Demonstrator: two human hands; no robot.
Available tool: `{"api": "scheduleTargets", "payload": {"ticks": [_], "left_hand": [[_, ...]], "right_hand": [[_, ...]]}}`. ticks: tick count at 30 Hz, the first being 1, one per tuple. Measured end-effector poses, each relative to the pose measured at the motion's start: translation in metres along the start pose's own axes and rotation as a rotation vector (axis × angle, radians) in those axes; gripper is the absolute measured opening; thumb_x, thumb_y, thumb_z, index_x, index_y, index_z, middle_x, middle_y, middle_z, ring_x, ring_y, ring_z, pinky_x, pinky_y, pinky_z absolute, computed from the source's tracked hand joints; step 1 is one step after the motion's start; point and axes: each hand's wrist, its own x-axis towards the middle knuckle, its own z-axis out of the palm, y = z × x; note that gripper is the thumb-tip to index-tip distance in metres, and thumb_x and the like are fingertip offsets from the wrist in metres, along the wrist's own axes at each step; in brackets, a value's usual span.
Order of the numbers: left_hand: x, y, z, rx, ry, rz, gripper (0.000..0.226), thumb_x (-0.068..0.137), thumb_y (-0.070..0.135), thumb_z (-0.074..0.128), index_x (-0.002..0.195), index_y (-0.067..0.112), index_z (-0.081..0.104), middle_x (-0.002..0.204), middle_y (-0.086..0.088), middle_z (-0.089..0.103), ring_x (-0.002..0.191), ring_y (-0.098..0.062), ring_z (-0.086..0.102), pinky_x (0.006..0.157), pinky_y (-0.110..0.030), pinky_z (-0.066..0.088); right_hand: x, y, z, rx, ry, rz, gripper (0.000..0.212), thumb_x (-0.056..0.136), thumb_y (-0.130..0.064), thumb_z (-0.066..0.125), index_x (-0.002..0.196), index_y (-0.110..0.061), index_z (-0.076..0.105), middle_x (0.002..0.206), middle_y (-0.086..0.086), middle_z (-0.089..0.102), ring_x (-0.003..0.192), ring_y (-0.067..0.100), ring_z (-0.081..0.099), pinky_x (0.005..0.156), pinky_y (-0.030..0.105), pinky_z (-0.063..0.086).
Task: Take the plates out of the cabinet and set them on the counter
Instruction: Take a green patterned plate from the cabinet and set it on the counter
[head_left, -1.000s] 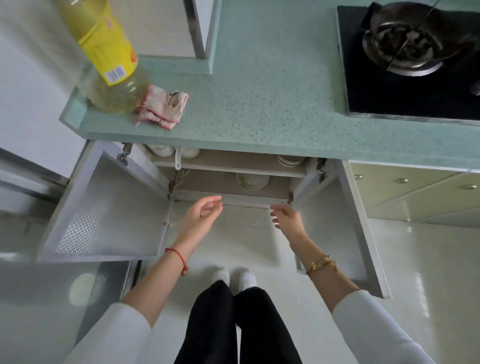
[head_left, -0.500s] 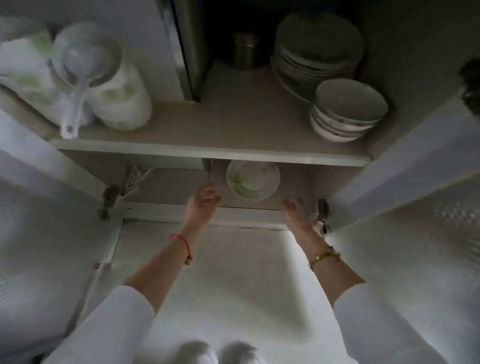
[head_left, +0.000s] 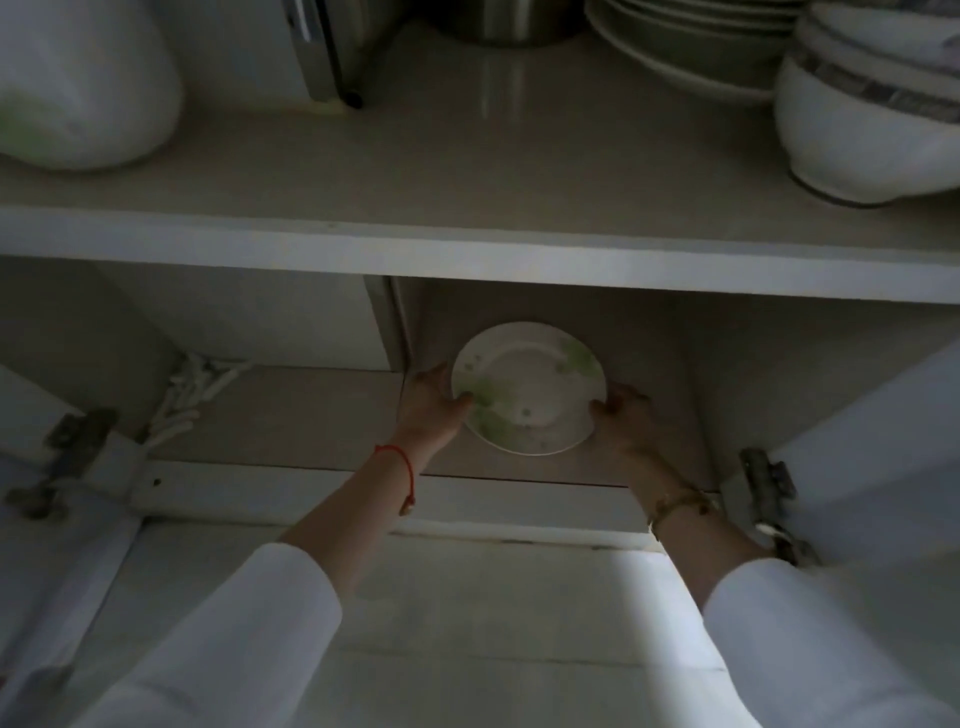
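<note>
A white plate with green flower marks (head_left: 527, 387) lies on the bottom shelf (head_left: 311, 415) of the open cabinet. My left hand (head_left: 431, 405) grips its left rim, thumb on top. My right hand (head_left: 621, 415) holds the right rim, fingers curled round the edge. The plate's near edge looks slightly raised off the shelf. A stack of white plates (head_left: 685, 47) sits on the upper shelf (head_left: 467, 171) at the back right. The counter is out of view.
Stacked white bowls (head_left: 872, 109) stand at the upper shelf's right, a metal pot (head_left: 504, 21) at the back, a white jar (head_left: 78, 88) at the left. Both cabinet doors hang open, hinges (head_left: 769, 493) at each side. Pale floor lies below.
My head has dropped closer to the cabinet. Both hands have reached further in and taken hold of the flowered plate at its two sides.
</note>
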Motion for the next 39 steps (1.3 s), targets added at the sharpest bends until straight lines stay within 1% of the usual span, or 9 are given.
{"api": "scheduleTargets", "payload": {"ticks": [6,17,19,22,24,26,29,31,39], "left_hand": [[0.014,0.0,0.005,-0.002,-0.009,0.014,0.062,0.06,0.023,0.054,0.115,0.001,0.071,0.115,-0.02,0.074,0.11,-0.032,0.068,0.095,-0.039,0.055],[-0.004,-0.003,0.004,-0.33,-0.041,-0.127,0.044,0.067,-0.024,0.069,0.108,-0.008,0.071,0.111,-0.026,0.071,0.108,-0.037,0.067,0.095,-0.057,0.054],[-0.012,-0.005,0.001,-0.36,-0.005,-0.126,0.043,0.069,-0.025,0.065,0.107,-0.008,0.071,0.108,-0.026,0.072,0.105,-0.033,0.067,0.093,-0.051,0.057],[-0.031,-0.002,-0.011,-0.358,0.043,-0.059,0.031,0.069,-0.022,0.052,0.093,-0.015,0.069,0.074,-0.033,0.065,0.079,-0.019,0.06,0.058,-0.02,0.047],[-0.047,0.002,-0.02,-0.339,0.041,-0.031,0.028,0.07,-0.02,0.045,0.077,-0.002,0.064,0.06,-0.005,0.06,0.059,-0.001,0.052,0.052,-0.021,0.031],[-0.073,0.011,-0.034,-0.352,0.019,-0.064,0.04,0.077,-0.021,0.05,0.084,0.016,0.065,0.07,0.014,0.066,0.064,0.004,0.059,0.055,-0.017,0.046],[-0.119,0.031,-0.063,-0.336,0.001,-0.092,0.048,0.078,-0.015,0.059,0.112,0.016,0.071,0.095,0.0,0.075,0.087,-0.01,0.07,0.068,-0.022,0.06],[-0.154,0.053,-0.087,-0.3,-0.015,-0.13,0.051,0.08,-0.012,0.061,0.124,0.014,0.064,0.108,-0.006,0.07,0.095,-0.022,0.068,0.075,-0.033,0.06],[-0.29,0.169,-0.186,-0.134,-0.106,-0.186,0.046,0.086,-0.001,0.064,0.127,0.018,0.057,0.122,-0.003,0.06,0.098,-0.017,0.064,0.068,-0.017,0.049]], "right_hand": [[0.01,0.008,0.005,0.011,0.088,-0.023,0.027,0.083,-0.002,0.057,0.105,0.003,0.071,0.104,0.024,0.071,0.111,0.036,0.061,0.08,0.035,0.046],[-0.002,0.008,0.006,0.201,0.135,0.09,0.034,0.077,0.004,0.061,0.111,0.001,0.059,0.105,0.022,0.07,0.098,0.035,0.066,0.074,0.029,0.047],[-0.007,0.006,0.005,0.254,0.111,0.111,0.034,0.079,0.004,0.061,0.112,0.001,0.057,0.104,0.02,0.068,0.095,0.033,0.065,0.076,0.033,0.05],[-0.021,0.0,0.0,0.366,0.1,0.116,0.026,0.083,0.0,0.064,0.107,-0.002,0.056,0.093,0.011,0.064,0.082,0.021,0.059,0.063,0.024,0.046],[-0.038,-0.008,-0.008,0.415,0.102,0.129,0.024,0.085,-0.003,0.064,0.108,-0.002,0.055,0.086,0.004,0.061,0.08,0.019,0.057,0.059,0.02,0.042],[-0.062,-0.018,-0.02,0.44,0.075,0.149,0.022,0.087,-0.002,0.061,0.108,-0.005,0.053,0.084,0.002,0.06,0.084,0.02,0.057,0.065,0.024,0.044],[-0.108,-0.038,-0.047,0.45,0.022,0.184,0.022,0.087,0.005,0.056,0.106,-0.007,0.053,0.095,0.01,0.061,0.087,0.023,0.057,0.078,0.03,0.046],[-0.143,-0.055,-0.075,0.437,-0.015,0.233,0.026,0.087,0.004,0.056,0.111,-0.004,0.055,0.097,0.012,0.062,0.086,0.024,0.058,0.076,0.032,0.047],[-0.267,-0.152,-0.214,0.417,-0.106,0.37,0.028,0.088,-0.004,0.055,0.115,-0.01,0.053,0.105,0.009,0.063,0.087,0.025,0.059,0.07,0.033,0.046]]}}
